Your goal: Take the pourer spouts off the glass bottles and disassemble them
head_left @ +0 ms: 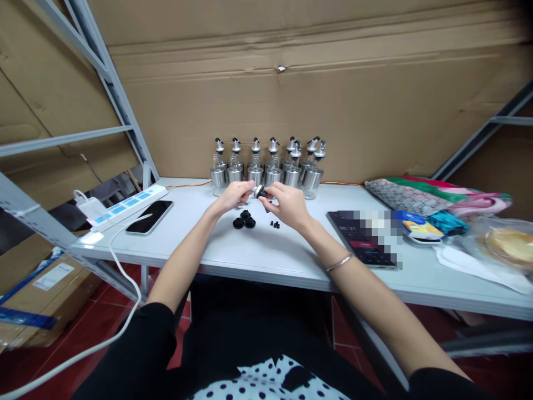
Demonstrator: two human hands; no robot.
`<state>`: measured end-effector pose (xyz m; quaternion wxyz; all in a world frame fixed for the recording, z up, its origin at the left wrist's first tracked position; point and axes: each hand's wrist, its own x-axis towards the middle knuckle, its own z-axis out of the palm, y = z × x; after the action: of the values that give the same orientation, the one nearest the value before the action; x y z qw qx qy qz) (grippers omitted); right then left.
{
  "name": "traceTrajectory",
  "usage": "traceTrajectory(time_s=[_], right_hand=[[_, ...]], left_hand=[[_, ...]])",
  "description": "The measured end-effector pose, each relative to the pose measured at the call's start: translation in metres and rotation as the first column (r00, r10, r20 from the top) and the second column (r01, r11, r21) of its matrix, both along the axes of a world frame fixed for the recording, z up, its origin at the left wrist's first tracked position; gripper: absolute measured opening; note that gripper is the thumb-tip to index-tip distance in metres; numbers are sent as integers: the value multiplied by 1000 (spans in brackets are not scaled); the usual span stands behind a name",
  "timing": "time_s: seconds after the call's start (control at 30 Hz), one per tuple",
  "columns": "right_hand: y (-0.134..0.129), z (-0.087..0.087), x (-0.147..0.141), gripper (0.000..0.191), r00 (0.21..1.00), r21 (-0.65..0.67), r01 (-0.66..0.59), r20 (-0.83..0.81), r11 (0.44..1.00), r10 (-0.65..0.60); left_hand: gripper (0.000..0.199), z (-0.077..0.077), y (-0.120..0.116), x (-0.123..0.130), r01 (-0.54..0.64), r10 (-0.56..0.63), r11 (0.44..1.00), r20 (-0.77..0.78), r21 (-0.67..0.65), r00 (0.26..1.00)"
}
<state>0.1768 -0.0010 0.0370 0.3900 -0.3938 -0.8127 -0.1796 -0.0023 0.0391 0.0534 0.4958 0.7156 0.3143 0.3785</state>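
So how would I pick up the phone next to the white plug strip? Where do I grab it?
Probably pinch the phone by its long edges, hand coming from above and the right: it lies flat, the plug strip is on its left, and a white cable reaches over it.

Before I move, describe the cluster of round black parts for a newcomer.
On the white table, find the row of bottles. Closer to the front edge than the left hand sits a tight cluster of round black parts, each bigger than the tiny black pieces to its right.
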Motion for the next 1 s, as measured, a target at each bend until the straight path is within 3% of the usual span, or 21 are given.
traceTrajectory(time_s=[0.27,0.73,0.9,1.0], right_hand=[[-1,3,0,23,990,113,7,141,994,-23],[-2,5,-1,11,996,229,-22,89,973,2],[-4,5,-1,11,995,231,-38,103,972,15],[-5,6,2,14,998,249,-35,56,968,22]], left_hand=[[54,3,-3,-1,-28,28,997,0,-78,1000],[59,3,-4,-2,39,-38,995,5,-92,999],[60,4,-7,-1,54,-56,998,-22,-45,998],[60,1,-14,2,26,-23,997,-36,76,999]])
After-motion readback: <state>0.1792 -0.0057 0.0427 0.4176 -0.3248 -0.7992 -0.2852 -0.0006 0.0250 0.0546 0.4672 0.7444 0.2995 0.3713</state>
